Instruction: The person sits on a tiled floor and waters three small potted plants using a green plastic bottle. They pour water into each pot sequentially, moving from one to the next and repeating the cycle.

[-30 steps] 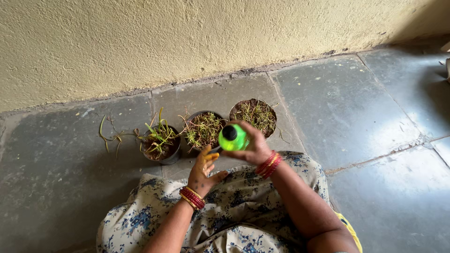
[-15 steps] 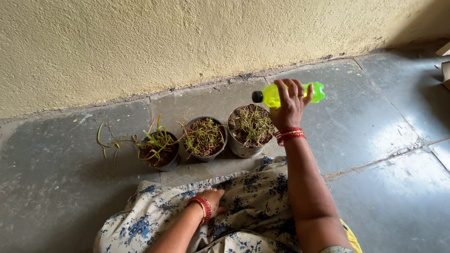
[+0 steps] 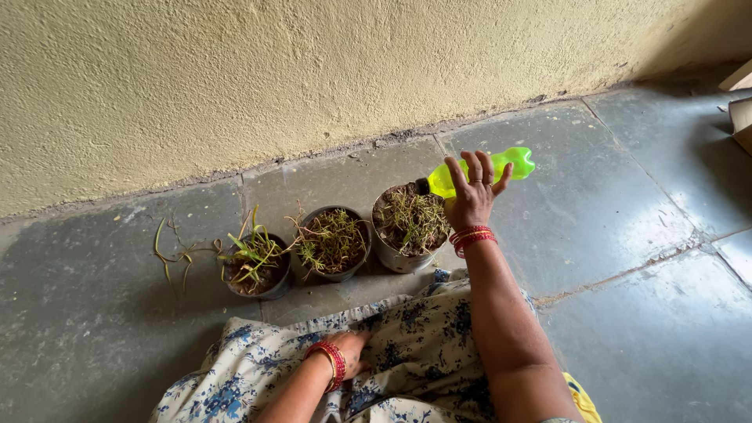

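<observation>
I am sitting on a dark grey stone tile floor (image 3: 611, 211) that is running up to a bumpy yellow wall. Three small round grey pots are standing on it in a row, touching each other: the left pot (image 3: 257, 270) with long green leaves, the middle pot (image 3: 333, 244) with thin grass, the right pot (image 3: 405, 227) with dry grass. Some loose green stems (image 3: 174, 254) are lying flat beside the left pot.

Tilted, bright green plastic bottle (image 3: 479, 168) with black cap just over the rightmost pot's rim; cardboard box (image 3: 740, 98) corner at right edge.
</observation>
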